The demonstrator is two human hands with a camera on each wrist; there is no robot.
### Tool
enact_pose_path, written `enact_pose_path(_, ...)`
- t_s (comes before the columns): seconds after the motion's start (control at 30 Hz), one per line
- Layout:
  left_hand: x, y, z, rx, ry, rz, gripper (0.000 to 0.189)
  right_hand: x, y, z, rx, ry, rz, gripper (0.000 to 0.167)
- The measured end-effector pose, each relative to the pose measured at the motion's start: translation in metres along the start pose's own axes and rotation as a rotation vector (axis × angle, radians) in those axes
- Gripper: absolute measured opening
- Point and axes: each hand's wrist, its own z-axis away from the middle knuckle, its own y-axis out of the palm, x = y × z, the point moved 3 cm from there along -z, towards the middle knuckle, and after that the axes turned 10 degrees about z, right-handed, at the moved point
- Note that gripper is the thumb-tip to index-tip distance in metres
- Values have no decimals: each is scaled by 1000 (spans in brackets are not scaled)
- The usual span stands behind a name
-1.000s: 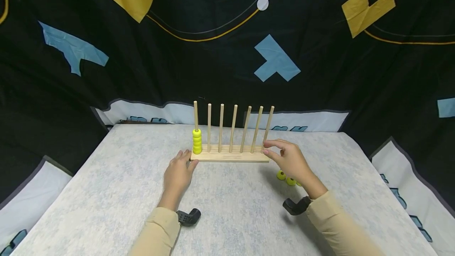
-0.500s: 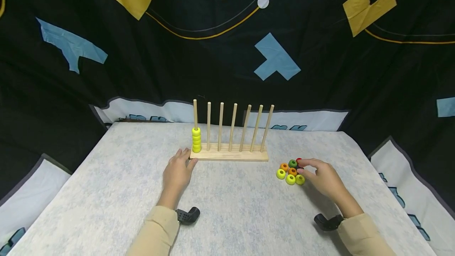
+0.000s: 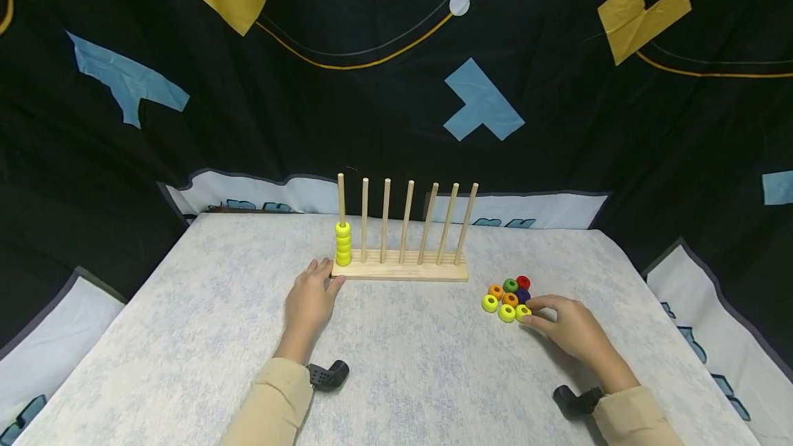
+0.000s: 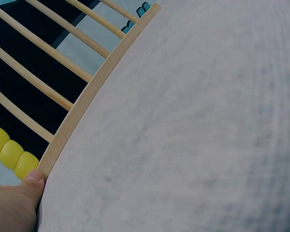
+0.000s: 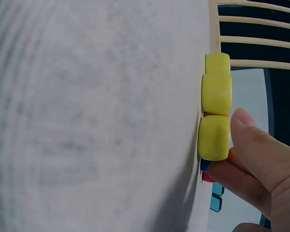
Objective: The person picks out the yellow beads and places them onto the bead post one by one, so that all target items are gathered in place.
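A wooden peg abacus (image 3: 399, 270) stands on the table, its upright rods in a row. Several yellow beads (image 3: 343, 245) are stacked on its leftmost rod. My left hand (image 3: 310, 303) holds the left end of the base, and the thumb (image 4: 35, 176) shows at its corner in the left wrist view. To the right of the abacus, my right hand (image 3: 570, 325) has its thumb and forefinger around a loose yellow bead (image 5: 214, 137) at the near right of a small cluster. That bead sits on the table among the others.
Other loose beads lie close together: two yellow beads (image 3: 498, 308), two orange beads (image 3: 502, 295), a green bead (image 3: 511, 285), a red bead (image 3: 523, 282) and a dark blue bead (image 3: 524, 295). A black patterned cloth (image 3: 347, 115) hangs behind the table (image 3: 409, 363).
My right hand has gone from the right end of the abacus to the bead cluster, then slightly nearer, onto the front right yellow bead. My left hand has stayed put.
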Motion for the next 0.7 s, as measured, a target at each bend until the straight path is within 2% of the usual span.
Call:
enact_pose_path(0.27,0,1,0,6,-8,-4,58,-2,6,-2,25,30,-7,50)
enact_pose_path(0.7,-1,0,1,14,-23,-15,57,-1,7,-2,52,55,-53,46)
